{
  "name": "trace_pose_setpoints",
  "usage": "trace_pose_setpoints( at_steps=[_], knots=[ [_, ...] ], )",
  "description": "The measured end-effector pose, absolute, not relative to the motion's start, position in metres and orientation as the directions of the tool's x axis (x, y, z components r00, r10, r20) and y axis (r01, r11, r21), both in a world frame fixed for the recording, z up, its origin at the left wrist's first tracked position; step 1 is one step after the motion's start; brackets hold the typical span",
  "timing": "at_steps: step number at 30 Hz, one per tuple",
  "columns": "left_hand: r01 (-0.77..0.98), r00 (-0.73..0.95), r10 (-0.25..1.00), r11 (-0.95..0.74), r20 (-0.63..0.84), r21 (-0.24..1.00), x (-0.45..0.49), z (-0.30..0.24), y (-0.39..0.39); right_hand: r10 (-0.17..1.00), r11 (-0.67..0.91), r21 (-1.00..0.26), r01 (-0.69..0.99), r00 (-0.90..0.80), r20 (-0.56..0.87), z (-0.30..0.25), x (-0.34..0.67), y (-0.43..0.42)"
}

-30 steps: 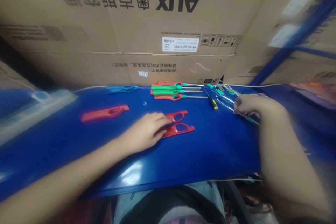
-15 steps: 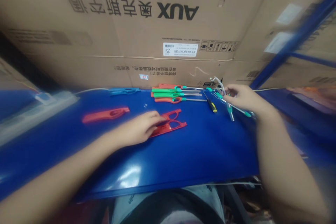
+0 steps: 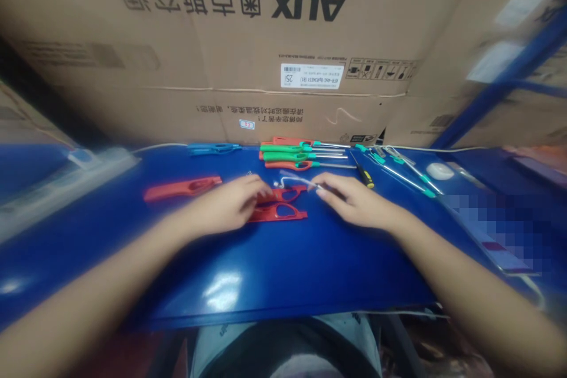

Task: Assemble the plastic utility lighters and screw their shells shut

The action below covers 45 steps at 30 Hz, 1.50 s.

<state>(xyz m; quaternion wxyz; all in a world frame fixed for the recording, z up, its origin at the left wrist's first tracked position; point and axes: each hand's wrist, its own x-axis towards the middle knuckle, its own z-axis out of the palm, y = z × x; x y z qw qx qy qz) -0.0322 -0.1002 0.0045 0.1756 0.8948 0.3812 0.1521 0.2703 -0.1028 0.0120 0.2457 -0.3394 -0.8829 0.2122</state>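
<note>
My left hand (image 3: 225, 208) rests on the blue table (image 3: 283, 266), its fingers curled onto the near ends of two red handle shells (image 3: 281, 204) lying side by side. My right hand (image 3: 349, 198) sits just right of the shells and pinches a thin metal tube with a clear hose (image 3: 295, 180), holding it over the upper shell. Both hands almost meet at the shells.
Another red handle piece (image 3: 181, 188) lies to the left. Against the cardboard boxes (image 3: 266, 41) lie a blue lighter (image 3: 212, 147), several green and orange lighters (image 3: 292, 156), a screwdriver (image 3: 364, 174) and metal tubes with teal ends (image 3: 407, 180). A white round thing (image 3: 439, 170) sits right.
My right hand left the pile of tubes at the right and came to the red shells with one tube. My left hand stayed on the shells, shifting them slightly.
</note>
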Motion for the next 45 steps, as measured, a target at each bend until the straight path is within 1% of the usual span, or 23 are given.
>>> trace_pose_setpoints(
  at_steps=[2,3,5,7,9,13,17,19,21,23,25,28,30,32,35,38,41,45],
  knots=[
    [0.638,0.597,0.773,-0.62,0.215,0.456,-0.026,0.001,-0.098,0.696,0.676,-0.563,0.476,-0.665,0.273,0.003,0.262,-0.106],
    [0.632,0.569,0.79,-0.598,0.228,0.493,-0.024,0.0,-0.097,0.7,0.666,-0.573,0.478,-0.667,0.256,0.0,0.26,-0.107],
    [0.602,0.523,0.828,-0.526,0.202,0.601,-0.022,-0.004,-0.095,0.711,0.641,-0.591,0.49,-0.669,0.216,-0.004,0.257,-0.108],
    [0.554,0.502,0.852,-0.447,0.147,0.702,-0.021,-0.008,-0.094,0.723,0.62,-0.603,0.502,-0.664,0.19,-0.005,0.257,-0.109],
    [0.511,0.503,0.858,-0.393,0.105,0.764,-0.021,-0.01,-0.093,0.735,0.611,-0.6,0.516,-0.651,0.19,-0.005,0.257,-0.109],
    [0.473,0.516,0.856,-0.325,0.041,0.819,-0.019,-0.011,-0.094,0.746,0.636,-0.541,0.55,-0.618,0.25,-0.005,0.258,-0.109],
    [0.446,0.527,0.85,-0.296,0.02,0.845,-0.018,-0.008,-0.093,0.731,0.67,-0.491,0.557,-0.612,0.302,-0.003,0.259,-0.11],
    [0.434,0.528,0.849,-0.267,-0.003,0.86,-0.02,-0.006,-0.092,0.726,0.676,-0.484,0.555,-0.616,0.307,-0.002,0.26,-0.11],
    [0.441,0.531,0.845,-0.218,-0.057,0.871,-0.023,-0.003,-0.09,0.725,0.674,-0.486,0.556,-0.623,0.294,-0.002,0.26,-0.111],
    [0.453,0.537,0.836,-0.175,-0.111,0.874,-0.027,-0.001,-0.088,0.715,0.681,-0.486,0.548,-0.642,0.277,-0.002,0.26,-0.111],
    [0.452,0.541,0.832,-0.163,-0.125,0.877,-0.031,-0.001,-0.085,0.681,0.707,-0.486,0.514,-0.68,0.272,-0.002,0.26,-0.11],
    [0.436,0.541,0.836,-0.188,-0.089,0.88,-0.036,-0.003,-0.082,0.613,0.752,-0.491,0.441,-0.741,0.273,-0.003,0.26,-0.109],
    [0.46,0.525,0.849,-0.219,-0.064,0.86,-0.036,-0.004,-0.082,0.59,0.762,-0.495,0.418,-0.764,0.263,-0.004,0.26,-0.109],
    [0.534,0.49,0.871,-0.261,-0.043,0.805,-0.035,-0.004,-0.084,0.587,0.761,-0.493,0.422,-0.771,0.247,-0.005,0.259,-0.108],
    [0.647,0.472,0.881,-0.369,0.029,0.668,-0.03,-0.002,-0.091,0.608,0.754,-0.462,0.467,-0.762,0.223,-0.008,0.259,-0.107],
    [0.664,0.521,0.846,-0.483,0.11,0.571,-0.026,-0.002,-0.098,0.631,0.754,-0.406,0.517,-0.742,0.226,-0.012,0.26,-0.106],
    [0.666,0.531,0.837,-0.507,0.129,0.548,-0.023,-0.005,-0.1,0.637,0.755,-0.379,0.536,-0.735,0.23,-0.013,0.261,-0.105],
    [0.669,0.524,0.84,-0.507,0.138,0.543,-0.022,-0.006,-0.101,0.641,0.752,-0.375,0.542,-0.735,0.221,-0.012,0.26,-0.105]
  ],
)
